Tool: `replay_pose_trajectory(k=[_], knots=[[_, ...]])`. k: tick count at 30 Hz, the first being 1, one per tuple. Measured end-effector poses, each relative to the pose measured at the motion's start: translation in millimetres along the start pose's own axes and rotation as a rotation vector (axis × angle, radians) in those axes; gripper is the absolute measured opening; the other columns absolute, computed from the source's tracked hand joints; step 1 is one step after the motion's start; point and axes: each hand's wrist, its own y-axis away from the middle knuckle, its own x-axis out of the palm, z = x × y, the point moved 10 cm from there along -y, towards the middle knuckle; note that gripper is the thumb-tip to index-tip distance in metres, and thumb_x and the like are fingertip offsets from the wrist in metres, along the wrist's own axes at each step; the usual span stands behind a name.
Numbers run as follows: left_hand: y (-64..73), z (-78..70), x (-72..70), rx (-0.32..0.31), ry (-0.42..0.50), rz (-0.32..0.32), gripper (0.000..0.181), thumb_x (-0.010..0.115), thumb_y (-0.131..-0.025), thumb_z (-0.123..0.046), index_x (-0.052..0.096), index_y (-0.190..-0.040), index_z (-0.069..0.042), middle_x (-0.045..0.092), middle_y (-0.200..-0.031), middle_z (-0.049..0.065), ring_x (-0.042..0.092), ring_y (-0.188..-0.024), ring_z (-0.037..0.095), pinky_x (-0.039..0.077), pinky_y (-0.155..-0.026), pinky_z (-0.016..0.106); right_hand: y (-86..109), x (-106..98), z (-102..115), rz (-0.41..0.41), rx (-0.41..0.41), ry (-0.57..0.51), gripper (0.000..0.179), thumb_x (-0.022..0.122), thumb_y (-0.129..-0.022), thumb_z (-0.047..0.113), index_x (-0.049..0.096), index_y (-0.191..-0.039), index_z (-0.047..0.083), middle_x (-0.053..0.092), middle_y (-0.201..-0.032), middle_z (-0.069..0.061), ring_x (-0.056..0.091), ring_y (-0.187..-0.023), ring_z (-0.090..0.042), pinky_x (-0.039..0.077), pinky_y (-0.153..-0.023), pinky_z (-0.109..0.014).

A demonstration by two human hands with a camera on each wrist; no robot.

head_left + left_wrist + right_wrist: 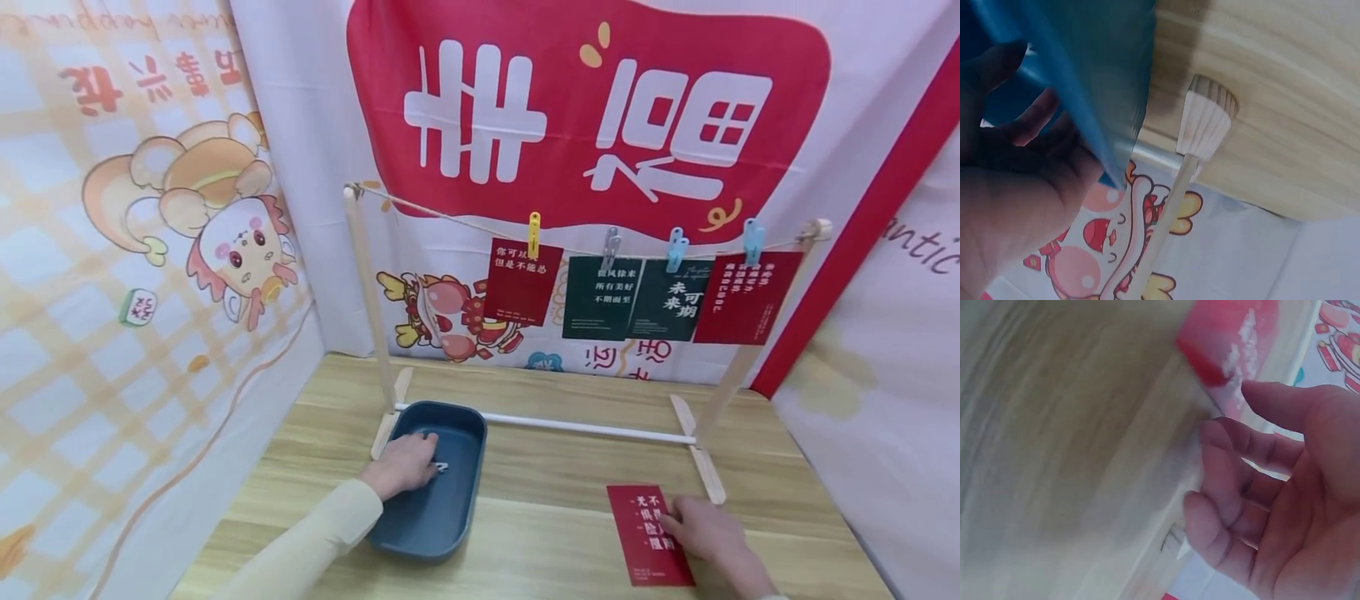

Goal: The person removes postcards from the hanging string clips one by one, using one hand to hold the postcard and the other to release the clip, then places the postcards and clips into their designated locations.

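Observation:
Inside a dark blue tray (pixel 427 525), my left hand (pixel 405 462) reaches down and pinches a small pale clothespin (pixel 441 467) at its fingertips. The left wrist view shows this hand (pixel 1022 181) curled, partly hidden by the tray wall (pixel 1100 81). A red card (pixel 648 550) with white writing lies on the table at the right. My right hand (pixel 708 533) pinches its right edge, thumb on top; the right wrist view shows the card (pixel 1235 344) bent near the thumb, the other fingers loosely curled.
Behind the hands stands a wooden frame (pixel 371 300) with a white bar (pixel 585 427) along its base. From its string hang a red card (pixel 523 283), two dark green cards (pixel 597 300) and another red card (pixel 746 300), held by coloured clothespins (pixel 534 233). Printed cloth surrounds the table.

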Motion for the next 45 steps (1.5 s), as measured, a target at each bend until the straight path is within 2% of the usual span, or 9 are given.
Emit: replay_pose_trajectory(k=[7, 10, 14, 17, 23, 27, 34, 40, 45], knots=[[-3.6, -5.3, -39.2, 0.074, 0.0, -0.211, 0.025, 0.073, -0.086, -0.024, 0.063, -0.097, -0.005, 0.063, -0.079, 0.012, 0.063, -0.07, 0.028, 0.053, -0.06, 0.045, -5.0, -21.8, 6.5, -0.019, -0.006, -0.141, 0.024, 0.057, -0.097, 0.029, 0.06, -0.081, 0.011, 0.053, -0.063, -0.001, 0.049, -0.057, -0.016, 0.04, -0.051, -0.029], [-6.2, -4.3, -50.9, 0.064, 0.04, -0.246, 0.017, 0.071, -0.088, -0.024, 0.063, -0.091, -0.009, 0.06, -0.074, 0.005, 0.059, -0.063, 0.02, 0.05, -0.055, 0.038, -5.3, -30.4, 20.2, 0.006, -0.101, -0.282, 0.028, 0.056, -0.099, 0.032, 0.059, -0.081, 0.01, 0.051, -0.06, 0.0, 0.05, -0.051, -0.013, 0.043, -0.047, -0.027], [-9.9, -2.3, -68.3, 0.038, 0.153, -0.29, 0.012, 0.066, -0.093, -0.023, 0.066, -0.089, -0.012, 0.062, -0.072, -0.001, 0.052, -0.058, 0.01, 0.047, -0.052, 0.027, -2.6, -43.7, 45.1, 0.063, -0.282, -0.492, 0.031, 0.052, -0.102, 0.032, 0.059, -0.086, 0.006, 0.054, -0.062, -0.007, 0.053, -0.05, -0.012, 0.047, -0.047, -0.028], [-9.9, -3.4, -87.4, 0.039, 0.229, -0.361, 0.012, 0.063, -0.095, -0.022, 0.068, -0.089, -0.013, 0.063, -0.072, -0.004, 0.05, -0.057, 0.006, 0.045, -0.051, 0.02, -2.9, -57.0, 55.8, 0.028, -0.334, -0.583, 0.029, 0.051, -0.103, 0.027, 0.059, -0.086, 0.004, 0.06, -0.066, -0.012, 0.057, -0.054, -0.015, 0.051, -0.05, -0.031], [0.7, -11.0, -136.5, 0.102, 0.288, -0.576, 0.013, 0.061, -0.095, -0.015, 0.069, -0.087, -0.01, 0.063, -0.069, -0.001, 0.05, -0.057, 0.008, 0.044, -0.05, 0.021, -7.4, -84.1, 69.2, -0.081, -0.32, -0.724, 0.028, 0.052, -0.103, 0.026, 0.06, -0.09, 0.003, 0.063, -0.073, -0.013, 0.062, -0.06, -0.02, 0.056, -0.056, -0.034], [9.4, -16.9, -169.1, 0.163, 0.302, -0.701, 0.012, 0.061, -0.095, -0.013, 0.069, -0.089, -0.007, 0.066, -0.07, 0.002, 0.052, -0.054, 0.008, 0.045, -0.05, 0.02, -9.2, -99.0, 87.5, -0.086, -0.381, -0.772, 0.031, 0.049, -0.104, 0.029, 0.06, -0.097, 0.001, 0.061, -0.077, -0.013, 0.062, -0.063, -0.023, 0.056, -0.059, -0.034], [10.3, -25.2, -213.7, 0.211, 0.334, -0.816, 0.012, 0.061, -0.095, -0.015, 0.07, -0.092, -0.007, 0.068, -0.073, 0.003, 0.055, -0.055, 0.01, 0.046, -0.05, 0.021, -11.3, -125.9, 116.5, -0.121, -0.441, -0.774, 0.031, 0.05, -0.103, 0.03, 0.06, -0.094, 0.003, 0.061, -0.075, -0.015, 0.062, -0.062, -0.023, 0.057, -0.059, -0.035], [14.4, -37.4, -241.8, 0.231, 0.342, -0.859, 0.01, 0.062, -0.095, -0.014, 0.07, -0.095, -0.007, 0.072, -0.08, 0.005, 0.064, -0.063, 0.013, 0.054, -0.057, 0.024, -9.4, -140.0, 136.5, -0.121, -0.442, -0.75, 0.03, 0.052, -0.102, 0.035, 0.061, -0.095, 0.007, 0.062, -0.076, -0.013, 0.063, -0.065, -0.024, 0.056, -0.063, -0.033], [17.3, -52.7, -266.8, 0.279, 0.363, -0.882, 0.013, 0.061, -0.096, -0.017, 0.07, -0.097, -0.007, 0.072, -0.087, 0.007, 0.065, -0.069, 0.015, 0.057, -0.064, 0.026, -8.2, -157.3, 154.1, -0.158, -0.495, -0.755, 0.028, 0.052, -0.102, 0.033, 0.06, -0.094, 0.007, 0.062, -0.076, -0.013, 0.062, -0.064, -0.026, 0.056, -0.062, -0.034]])
